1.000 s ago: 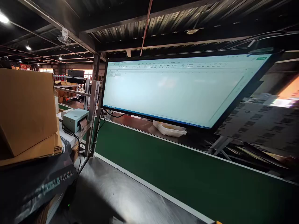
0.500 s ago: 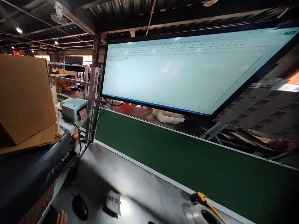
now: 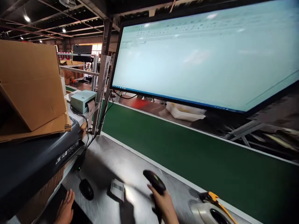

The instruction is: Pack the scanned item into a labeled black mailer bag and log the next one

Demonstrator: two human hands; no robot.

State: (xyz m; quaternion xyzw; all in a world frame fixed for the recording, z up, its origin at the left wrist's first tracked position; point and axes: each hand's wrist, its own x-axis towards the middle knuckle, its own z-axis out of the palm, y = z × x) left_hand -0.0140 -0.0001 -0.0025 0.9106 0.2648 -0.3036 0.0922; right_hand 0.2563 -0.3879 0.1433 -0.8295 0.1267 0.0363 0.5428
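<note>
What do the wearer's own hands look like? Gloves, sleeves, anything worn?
Left hand and right hand are both ungloved. No sleeve, cuff or watch shows on either before the picture's bottom edge cuts them off. No rings visible; blur limits finer detail.

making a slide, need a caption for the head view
Right hand holding a black scanner near a barcode label, left hand beside a mouse.

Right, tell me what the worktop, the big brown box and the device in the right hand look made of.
Worktop: bare metal, perhaps steel, satin-shiny; it throws back bright, streaky glare.
Box: matte cardboard, judging by its tan panels and crease.
Device: probably hard plastic, dark and fairly glossy, given its highlights.
</note>
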